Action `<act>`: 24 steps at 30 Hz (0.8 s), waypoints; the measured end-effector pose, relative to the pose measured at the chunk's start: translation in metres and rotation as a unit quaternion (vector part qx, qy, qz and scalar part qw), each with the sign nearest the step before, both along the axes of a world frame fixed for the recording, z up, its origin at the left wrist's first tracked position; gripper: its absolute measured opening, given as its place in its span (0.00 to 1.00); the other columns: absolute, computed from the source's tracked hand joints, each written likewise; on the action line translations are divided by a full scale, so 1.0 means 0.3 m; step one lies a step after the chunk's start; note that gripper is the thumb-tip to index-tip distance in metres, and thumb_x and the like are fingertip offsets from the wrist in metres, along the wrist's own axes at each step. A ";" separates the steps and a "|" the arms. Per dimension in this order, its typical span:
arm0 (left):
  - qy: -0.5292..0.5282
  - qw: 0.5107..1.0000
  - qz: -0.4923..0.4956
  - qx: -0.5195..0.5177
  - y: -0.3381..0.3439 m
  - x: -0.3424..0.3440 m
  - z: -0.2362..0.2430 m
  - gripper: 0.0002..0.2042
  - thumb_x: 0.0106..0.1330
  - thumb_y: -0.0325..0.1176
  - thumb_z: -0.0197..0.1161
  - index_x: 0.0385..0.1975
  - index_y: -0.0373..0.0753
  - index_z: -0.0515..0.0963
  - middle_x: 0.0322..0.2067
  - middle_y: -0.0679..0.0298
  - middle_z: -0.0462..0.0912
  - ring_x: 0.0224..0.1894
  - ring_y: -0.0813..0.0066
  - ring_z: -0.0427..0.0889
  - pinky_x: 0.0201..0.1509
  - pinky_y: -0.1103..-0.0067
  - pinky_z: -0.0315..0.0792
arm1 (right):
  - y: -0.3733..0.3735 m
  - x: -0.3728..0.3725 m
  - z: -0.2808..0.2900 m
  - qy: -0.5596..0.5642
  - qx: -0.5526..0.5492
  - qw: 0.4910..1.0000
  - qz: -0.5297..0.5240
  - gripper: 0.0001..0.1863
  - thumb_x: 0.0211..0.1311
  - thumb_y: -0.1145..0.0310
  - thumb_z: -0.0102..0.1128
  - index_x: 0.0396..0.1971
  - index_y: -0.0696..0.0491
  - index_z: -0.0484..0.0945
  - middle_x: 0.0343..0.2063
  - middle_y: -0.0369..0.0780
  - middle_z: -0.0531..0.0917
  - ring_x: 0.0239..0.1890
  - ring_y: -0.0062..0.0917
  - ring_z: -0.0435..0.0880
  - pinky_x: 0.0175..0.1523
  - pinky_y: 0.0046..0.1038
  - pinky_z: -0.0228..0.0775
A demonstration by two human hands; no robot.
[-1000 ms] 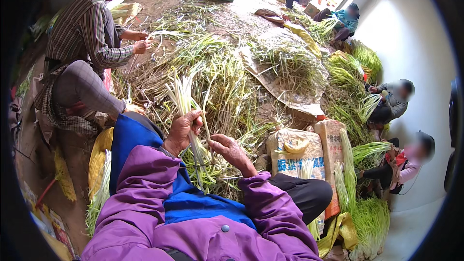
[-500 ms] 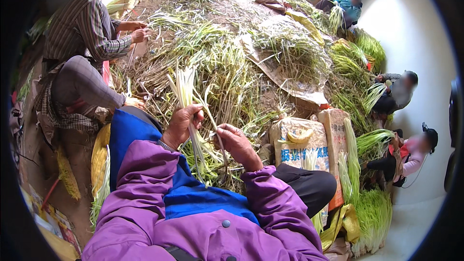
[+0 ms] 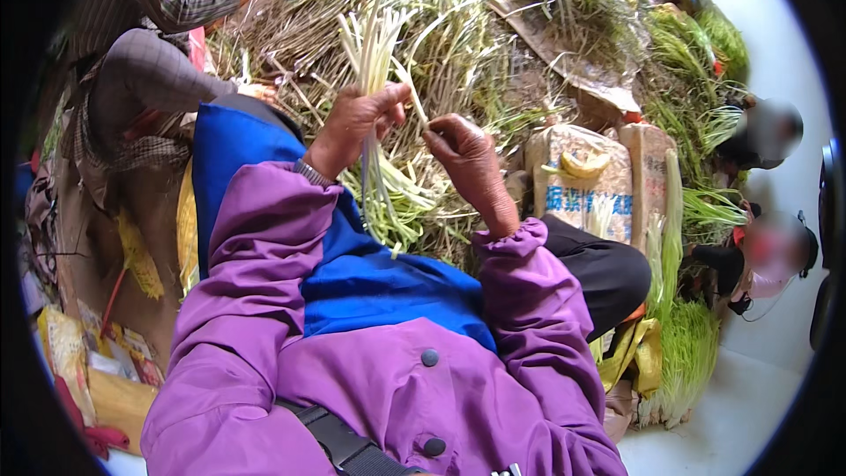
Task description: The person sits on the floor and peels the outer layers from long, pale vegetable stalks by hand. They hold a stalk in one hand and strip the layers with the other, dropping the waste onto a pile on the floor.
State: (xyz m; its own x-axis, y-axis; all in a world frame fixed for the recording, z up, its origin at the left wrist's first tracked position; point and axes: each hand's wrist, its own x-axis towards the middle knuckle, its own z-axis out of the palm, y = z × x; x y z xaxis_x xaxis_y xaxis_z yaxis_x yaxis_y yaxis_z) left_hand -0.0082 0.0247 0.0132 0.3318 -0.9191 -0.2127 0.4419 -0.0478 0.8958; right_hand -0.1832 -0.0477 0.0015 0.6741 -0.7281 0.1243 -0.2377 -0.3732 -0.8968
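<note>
My left hand (image 3: 354, 130) is closed around a bunch of long pale stalks (image 3: 368, 48), whose whitish ends stick up above the fist and whose green ends hang below it. Between thumb and fingers, my right hand (image 3: 467, 157) pinches a single stalk (image 3: 415, 99) that leans out beside the bunch. Both hands are above my lap, where a blue apron (image 3: 348, 286) covers the left leg. Beneath them spreads a heap of loose stalks and trimmings (image 3: 300, 53).
To the right of my hands stand stuffed sacks (image 3: 582, 163) with a yellowish curved object (image 3: 585, 164) on top. Bundled green stalks (image 3: 687, 361) lie beyond my right knee. One person (image 3: 150, 53) sits close on the left; other people (image 3: 762, 256) sit along the right wall.
My view has tilted down, so the scene sits higher. My right hand has drawn away from the bunch, holding the stalk near its lower end; the left hand keeps its hold.
</note>
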 end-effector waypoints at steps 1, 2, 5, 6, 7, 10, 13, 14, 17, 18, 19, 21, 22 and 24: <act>0.002 1.000 0.014 0.013 0.007 0.010 0.004 0.08 0.60 0.37 0.64 0.28 0.38 0.79 0.16 0.70 0.76 0.14 0.89 0.67 0.16 0.90 0.57 | 0.014 0.012 0.038 0.011 -0.049 0.999 0.003 0.05 0.54 0.72 0.62 0.28 0.56 0.76 0.22 0.42 0.79 0.23 0.28 0.79 0.29 0.26 0.70; 0.006 0.999 0.022 0.026 0.004 0.004 0.007 0.08 0.59 0.36 0.65 0.28 0.38 0.79 0.16 0.70 0.76 0.13 0.89 0.66 0.16 0.90 0.56 | 0.010 0.014 0.049 0.023 -0.105 0.994 0.005 0.05 0.53 0.71 0.61 0.28 0.55 0.77 0.24 0.43 0.79 0.26 0.34 0.80 0.31 0.30 0.71; -0.015 0.998 0.023 0.050 -0.009 -0.001 -0.006 0.08 0.56 0.35 0.68 0.27 0.38 0.79 0.15 0.70 0.76 0.12 0.88 0.66 0.15 0.89 0.57 | 0.015 0.012 0.058 0.052 -0.215 0.975 0.017 0.06 0.54 0.68 0.59 0.28 0.53 0.76 0.26 0.42 0.79 0.29 0.39 0.79 0.33 0.34 0.72; -0.028 0.998 0.023 0.053 -0.008 0.000 -0.014 0.07 0.56 0.34 0.68 0.27 0.39 0.79 0.15 0.69 0.76 0.12 0.88 0.67 0.15 0.89 0.57 | 0.025 0.015 0.056 0.063 -0.226 0.972 0.021 0.05 0.54 0.68 0.59 0.28 0.53 0.76 0.26 0.42 0.79 0.29 0.39 0.79 0.33 0.35 0.72; -0.022 0.998 0.025 0.056 -0.014 0.000 -0.024 0.07 0.56 0.34 0.67 0.27 0.38 0.79 0.15 0.69 0.76 0.12 0.88 0.67 0.15 0.89 0.57 | 0.029 0.017 0.058 0.075 -0.239 0.968 0.025 0.05 0.54 0.68 0.59 0.28 0.53 0.76 0.25 0.42 0.79 0.29 0.39 0.79 0.33 0.35 0.72; 0.014 0.998 0.023 0.057 -0.021 0.000 -0.039 0.05 0.57 0.32 0.66 0.26 0.38 0.79 0.15 0.69 0.76 0.12 0.87 0.68 0.15 0.89 0.58 | 0.028 0.018 0.057 0.083 -0.207 0.974 0.032 0.06 0.55 0.67 0.60 0.29 0.54 0.77 0.26 0.42 0.80 0.28 0.36 0.80 0.33 0.32 0.72; 0.014 0.999 -0.013 0.039 -0.010 0.010 -0.030 0.07 0.61 0.33 0.61 0.30 0.36 0.78 0.17 0.71 0.76 0.16 0.88 0.70 0.18 0.90 0.61 | -0.001 -0.001 0.015 0.026 0.066 0.996 0.044 0.10 0.59 0.65 0.59 0.33 0.57 0.79 0.24 0.39 0.82 0.25 0.21 0.79 0.32 0.25 0.71; -0.001 0.999 -0.019 0.032 -0.008 0.006 -0.022 0.07 0.61 0.34 0.61 0.30 0.36 0.78 0.17 0.71 0.76 0.16 0.88 0.70 0.19 0.90 0.62 | -0.027 -0.003 -0.010 0.003 0.199 0.978 0.061 0.14 0.63 0.61 0.56 0.36 0.59 0.78 0.26 0.36 0.81 0.27 0.16 0.77 0.32 0.21 0.69; -0.038 0.998 -0.044 0.017 0.002 -0.008 0.015 0.10 0.62 0.35 0.59 0.32 0.35 0.79 0.18 0.70 0.76 0.18 0.87 0.71 0.22 0.89 0.64 | -0.053 -0.019 -0.019 -0.022 0.346 0.937 0.051 0.21 0.66 0.53 0.49 0.44 0.57 0.75 0.34 0.37 0.81 0.34 0.19 0.78 0.39 0.21 0.69; -0.045 0.997 -0.056 0.021 0.001 -0.007 0.012 0.10 0.62 0.35 0.58 0.32 0.34 0.79 0.18 0.70 0.76 0.18 0.87 0.71 0.22 0.89 0.63 | -0.055 -0.011 -0.014 -0.045 0.365 0.929 0.043 0.22 0.66 0.52 0.49 0.45 0.57 0.74 0.35 0.38 0.80 0.35 0.20 0.79 0.40 0.22 0.69; -0.052 0.996 -0.068 0.027 0.002 -0.008 0.010 0.10 0.62 0.35 0.58 0.32 0.34 0.79 0.19 0.70 0.76 0.18 0.87 0.71 0.22 0.89 0.63 | -0.048 0.005 -0.002 -0.069 0.385 0.920 0.033 0.23 0.65 0.52 0.49 0.46 0.57 0.73 0.36 0.38 0.80 0.37 0.21 0.79 0.40 0.24 0.69; -0.035 0.995 -0.090 0.027 0.000 -0.026 0.023 0.09 0.62 0.35 0.58 0.31 0.35 0.78 0.19 0.70 0.75 0.19 0.86 0.71 0.22 0.89 0.63 | -0.075 0.021 -0.001 -0.107 0.397 0.910 0.057 0.26 0.64 0.49 0.49 0.50 0.57 0.70 0.41 0.40 0.79 0.41 0.24 0.80 0.43 0.28 0.68; -0.050 0.993 -0.102 0.024 0.001 -0.027 0.017 0.09 0.62 0.35 0.57 0.31 0.35 0.77 0.19 0.69 0.75 0.20 0.86 0.71 0.22 0.88 0.63 | -0.082 0.040 0.009 -0.125 0.385 0.913 0.051 0.25 0.64 0.51 0.50 0.48 0.58 0.72 0.39 0.39 0.80 0.39 0.21 0.79 0.42 0.24 0.68; -0.082 0.989 -0.125 0.017 0.005 -0.027 -0.004 0.09 0.62 0.35 0.57 0.31 0.36 0.76 0.20 0.69 0.75 0.20 0.85 0.72 0.23 0.88 0.63 | -0.082 0.065 0.043 -0.114 0.339 0.932 0.059 0.20 0.63 0.57 0.54 0.44 0.59 0.74 0.36 0.37 0.80 0.36 0.17 0.77 0.40 0.19 0.67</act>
